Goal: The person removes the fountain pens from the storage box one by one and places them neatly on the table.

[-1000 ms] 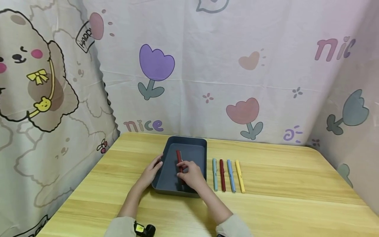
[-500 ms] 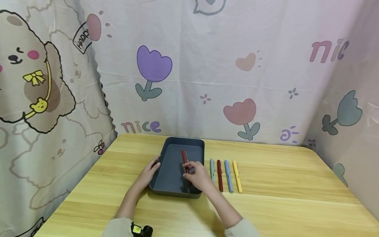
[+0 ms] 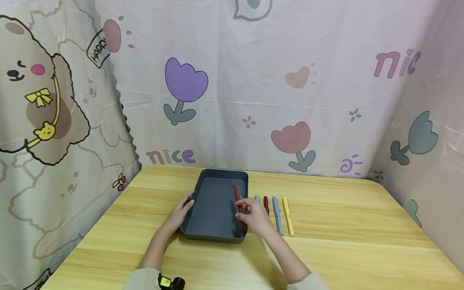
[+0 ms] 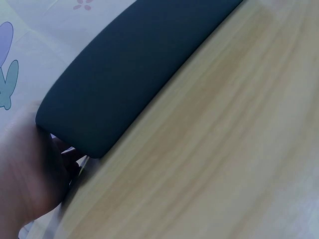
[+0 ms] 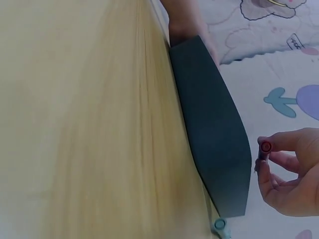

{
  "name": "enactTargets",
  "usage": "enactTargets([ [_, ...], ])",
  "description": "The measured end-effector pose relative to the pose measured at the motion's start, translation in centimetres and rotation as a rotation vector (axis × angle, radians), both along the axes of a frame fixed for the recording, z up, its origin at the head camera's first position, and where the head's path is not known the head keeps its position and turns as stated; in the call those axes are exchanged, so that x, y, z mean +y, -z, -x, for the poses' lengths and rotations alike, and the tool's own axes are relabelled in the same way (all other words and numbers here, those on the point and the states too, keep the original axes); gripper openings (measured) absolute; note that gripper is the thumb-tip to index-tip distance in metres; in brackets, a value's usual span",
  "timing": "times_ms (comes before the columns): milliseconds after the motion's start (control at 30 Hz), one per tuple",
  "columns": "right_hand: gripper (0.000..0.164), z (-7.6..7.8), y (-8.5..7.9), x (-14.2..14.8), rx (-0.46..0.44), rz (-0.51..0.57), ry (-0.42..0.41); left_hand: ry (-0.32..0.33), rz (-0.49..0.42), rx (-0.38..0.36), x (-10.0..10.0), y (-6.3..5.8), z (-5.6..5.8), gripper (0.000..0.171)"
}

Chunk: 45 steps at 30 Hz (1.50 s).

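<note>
My right hand (image 3: 255, 217) pinches a red pen (image 3: 237, 192) between thumb and fingertips, over the right side of a dark grey tray (image 3: 214, 209). The pen's round end (image 5: 266, 146) faces the camera in the right wrist view, beyond the tray's near wall (image 5: 212, 119). My left hand (image 3: 177, 213) rests against the tray's left wall, fingers extended along the rim. From the left wrist, that hand (image 4: 30, 169) is at the tray's corner, its fingers partly hidden. To the right lie a teal pen (image 3: 257, 198) and a dark red pen (image 3: 266, 203), both partly covered by my right hand.
A blue pen (image 3: 277, 215) and a yellow pen (image 3: 288, 215) lie side by side just beyond the right hand. Everything stands on a wood-grain table (image 3: 344, 217). A printed cloth (image 3: 232, 80) hangs behind the table and at its sides.
My right hand has carried the red pen rightward across the tray, from near its middle to beside its right wall. The left hand keeps its place on the tray. The head view has shifted slightly.
</note>
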State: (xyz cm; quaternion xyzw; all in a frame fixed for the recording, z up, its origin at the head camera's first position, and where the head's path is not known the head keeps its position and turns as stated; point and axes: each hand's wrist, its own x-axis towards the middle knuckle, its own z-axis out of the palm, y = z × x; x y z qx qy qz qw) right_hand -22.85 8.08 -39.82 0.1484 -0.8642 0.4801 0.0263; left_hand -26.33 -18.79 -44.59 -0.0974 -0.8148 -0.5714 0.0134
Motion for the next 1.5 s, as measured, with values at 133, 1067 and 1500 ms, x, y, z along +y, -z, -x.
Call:
enactTargets([
  [133, 0.029, 0.0, 0.1, 0.8, 0.014, 0.001, 0.013, 0.016, -0.011, -0.015, 0.2, -1.1, -0.6, 0.048],
  [1067, 0.03, -0.6, -0.1, 5.7, 0.031, 0.007, 0.15, 0.013, -0.02, 0.014, 0.0, 0.1, 0.2, 0.049],
  [1500, 0.03, -1.1, -0.2, 7.9, 0.007, -0.043, 0.198, 0.011, -0.012, 0.005, 0.0, -0.1, 0.0, 0.05],
])
